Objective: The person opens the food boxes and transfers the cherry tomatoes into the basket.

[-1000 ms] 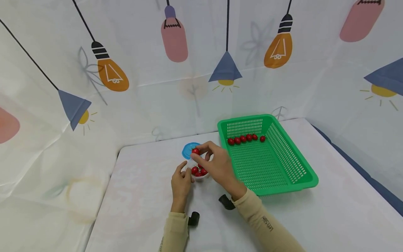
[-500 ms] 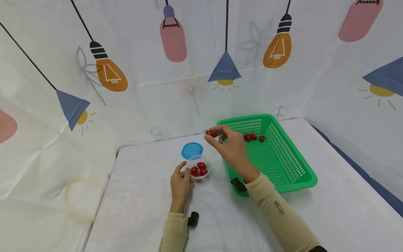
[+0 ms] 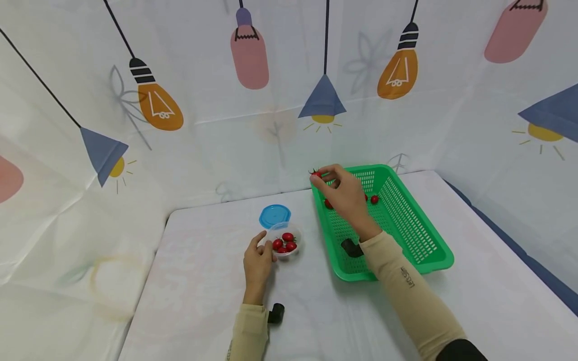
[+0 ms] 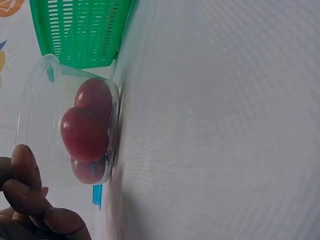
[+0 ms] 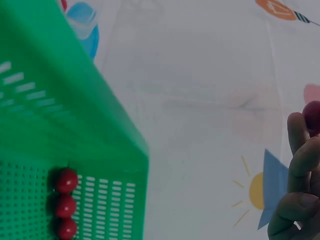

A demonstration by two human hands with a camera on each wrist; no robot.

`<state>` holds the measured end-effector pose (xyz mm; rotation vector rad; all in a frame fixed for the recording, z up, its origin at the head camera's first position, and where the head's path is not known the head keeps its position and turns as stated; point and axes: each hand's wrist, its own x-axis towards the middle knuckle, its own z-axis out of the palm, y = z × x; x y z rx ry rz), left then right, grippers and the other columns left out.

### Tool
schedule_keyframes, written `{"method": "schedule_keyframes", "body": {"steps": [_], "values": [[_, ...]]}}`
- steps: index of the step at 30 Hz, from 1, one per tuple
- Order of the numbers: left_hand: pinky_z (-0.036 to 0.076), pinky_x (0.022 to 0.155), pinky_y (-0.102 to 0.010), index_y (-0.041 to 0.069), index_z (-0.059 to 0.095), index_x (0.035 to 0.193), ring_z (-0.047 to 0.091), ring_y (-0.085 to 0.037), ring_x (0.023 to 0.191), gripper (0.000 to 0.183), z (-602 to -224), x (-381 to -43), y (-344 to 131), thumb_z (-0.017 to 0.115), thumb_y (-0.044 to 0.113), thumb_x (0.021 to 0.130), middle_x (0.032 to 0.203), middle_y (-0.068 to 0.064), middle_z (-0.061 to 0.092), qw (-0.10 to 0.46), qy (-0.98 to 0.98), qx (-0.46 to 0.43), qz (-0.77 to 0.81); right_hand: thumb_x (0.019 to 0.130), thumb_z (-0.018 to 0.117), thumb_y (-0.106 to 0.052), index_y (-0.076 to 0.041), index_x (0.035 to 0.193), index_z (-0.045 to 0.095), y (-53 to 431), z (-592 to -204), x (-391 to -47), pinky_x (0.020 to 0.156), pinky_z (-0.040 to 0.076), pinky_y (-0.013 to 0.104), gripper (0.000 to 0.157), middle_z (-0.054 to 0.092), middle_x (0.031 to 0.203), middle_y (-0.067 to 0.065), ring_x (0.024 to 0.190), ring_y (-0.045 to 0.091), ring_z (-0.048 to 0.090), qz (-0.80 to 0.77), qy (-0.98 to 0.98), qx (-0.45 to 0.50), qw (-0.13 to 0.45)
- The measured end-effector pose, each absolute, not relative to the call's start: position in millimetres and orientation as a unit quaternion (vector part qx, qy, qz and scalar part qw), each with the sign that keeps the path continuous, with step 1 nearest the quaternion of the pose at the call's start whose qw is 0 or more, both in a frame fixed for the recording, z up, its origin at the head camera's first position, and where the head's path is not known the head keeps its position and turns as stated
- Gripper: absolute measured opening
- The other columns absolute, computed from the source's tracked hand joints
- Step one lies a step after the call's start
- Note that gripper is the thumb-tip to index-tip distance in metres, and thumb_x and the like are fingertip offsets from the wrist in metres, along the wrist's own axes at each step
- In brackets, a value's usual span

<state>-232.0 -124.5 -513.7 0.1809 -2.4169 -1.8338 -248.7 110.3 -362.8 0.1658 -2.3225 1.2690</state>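
Pinches one red tomato [image 3: 317, 174] between thumb and fingertip of the right hand [image 3: 344, 196], with other fingers curled in behind. Holds it up near the far left corner of the green basket [image 3: 408, 215], apart from the row of tomatoes [image 5: 65, 206] lying inside along the wall. With the left hand [image 3: 257, 263], touches the rim of a clear tub [image 4: 37, 105] by bent fingers, one spread away from the rest; cannot tell whether actually gripping that wall. Inside that tub, at least four red tomatoes; just beyond it, a blue lid [image 3: 274, 215] on the white table [image 3: 194, 286].
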Motion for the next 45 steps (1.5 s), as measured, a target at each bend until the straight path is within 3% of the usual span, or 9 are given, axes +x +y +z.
{"method": "schedule_keyframes", "body": {"steps": [12,32,40,45], "values": [[0.039,0.057,-0.030,0.012,0.059,0.141,0.053,-0.018,0.057,0.040,-513.3,-232.1,-125.2,0.060,0.020,0.102,0.061,-0.005,0.061,0.046,-0.796,0.063,-0.601,0.095,0.066,-0.054,-0.016,0.120,0.068,139.6,-380.8,-283.2,0.078,0.051,0.045,0.045,0.071,0.106,0.008,0.097,0.025,0.064,0.439,-0.880,0.008,0.179],[0.040,0.059,-0.031,0.013,0.060,0.140,0.053,-0.019,0.059,0.039,-512.1,-231.7,-122.9,0.060,0.020,0.102,0.062,-0.005,0.061,0.044,-0.790,0.065,-0.608,0.099,0.063,-0.046,-0.009,0.121,0.067,167.5,-422.7,-299.9,0.075,0.049,0.042,0.043,0.069,0.105,0.013,0.088,0.027,0.062,0.402,-0.914,-0.006,0.061],[0.041,0.062,-0.032,0.012,0.058,0.141,0.053,-0.019,0.060,0.040,-512.3,-232.0,-122.9,0.059,0.021,0.102,0.062,-0.005,0.061,0.035,-0.789,0.067,-0.609,0.100,0.064,-0.033,-0.003,0.122,0.069,178.9,-443.6,-305.6,0.090,0.049,0.048,0.037,0.067,0.121,0.017,0.112,0.034,0.061,0.379,-0.925,0.004,-0.027],[0.040,0.061,-0.031,0.012,0.059,0.141,0.054,-0.019,0.060,0.040,-513.3,-232.4,-123.4,0.059,0.020,0.102,0.062,-0.005,0.061,0.038,-0.788,0.067,-0.611,0.100,0.064,-0.030,0.000,0.113,0.072,181.6,-450.5,-305.1,0.082,0.050,0.044,0.034,0.072,0.105,0.015,0.097,0.030,0.063,0.362,-0.931,0.018,-0.031]]}}
